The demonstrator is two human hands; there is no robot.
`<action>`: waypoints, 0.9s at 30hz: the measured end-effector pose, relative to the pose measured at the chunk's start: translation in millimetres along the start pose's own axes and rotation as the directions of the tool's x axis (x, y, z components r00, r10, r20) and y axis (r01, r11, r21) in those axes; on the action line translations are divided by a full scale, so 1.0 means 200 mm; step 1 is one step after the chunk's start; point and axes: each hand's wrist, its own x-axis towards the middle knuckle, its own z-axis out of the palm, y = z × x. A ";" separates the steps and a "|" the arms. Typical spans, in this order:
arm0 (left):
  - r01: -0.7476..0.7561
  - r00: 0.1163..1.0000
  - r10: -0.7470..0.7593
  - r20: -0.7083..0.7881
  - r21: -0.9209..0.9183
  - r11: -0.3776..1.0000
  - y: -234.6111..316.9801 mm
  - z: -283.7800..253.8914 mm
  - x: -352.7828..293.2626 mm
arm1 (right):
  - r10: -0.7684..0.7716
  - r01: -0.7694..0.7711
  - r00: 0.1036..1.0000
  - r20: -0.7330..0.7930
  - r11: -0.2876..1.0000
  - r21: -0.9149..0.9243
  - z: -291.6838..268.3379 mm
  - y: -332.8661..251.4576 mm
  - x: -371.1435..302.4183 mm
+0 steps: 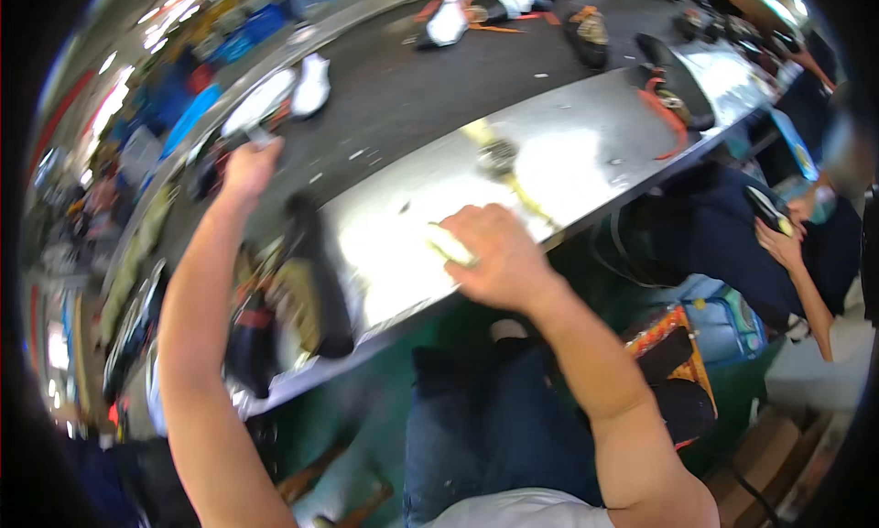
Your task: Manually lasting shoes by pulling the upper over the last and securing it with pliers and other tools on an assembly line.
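Note:
My left hand point(249, 169) is stretched over the far left of the bench, closed around something small and whitish that motion blurs. Close by are a dark shoe point(205, 173) and white shoe-shaped pieces point(311, 86). Over the shiny metal bench top point(394, 185), my right hand point(499, 258) grips a pale yellow piece point(450, 244), its kind unclear. Just beyond that hand lies a round greyish thing point(497, 157) with pale yellow strips at either side. Between my arms, a black and olive shoe point(307, 290) rests at the bench's left end, beside another dark shoe point(252, 340).
A dark conveyor belt point(394, 97) runs behind the metal top, carrying shoes and white pieces. A black shoe with orange laces point(673, 97) lies toward the right. A co-worker's hands point(783, 239) hold a shoe at right. A blue crate-like thing point(723, 326) is below.

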 end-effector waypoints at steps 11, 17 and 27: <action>0.298 0.950 -0.303 0.074 0.079 0.951 -0.04 0.49 1.08 | 0.154 -0.169 0.965 0.214 0.984 0.053 -0.07 -0.04 0.03; -0.411 0.887 0.446 0.121 0.650 0.639 0.00 0.55 0.88 | 0.138 -0.152 0.968 0.209 0.987 0.051 -0.06 -0.04 0.02; -0.584 0.793 0.593 0.139 -0.106 0.805 0.42 -0.21 -0.76 | 0.262 -0.208 0.945 0.198 0.944 -0.256 0.01 -0.16 -0.03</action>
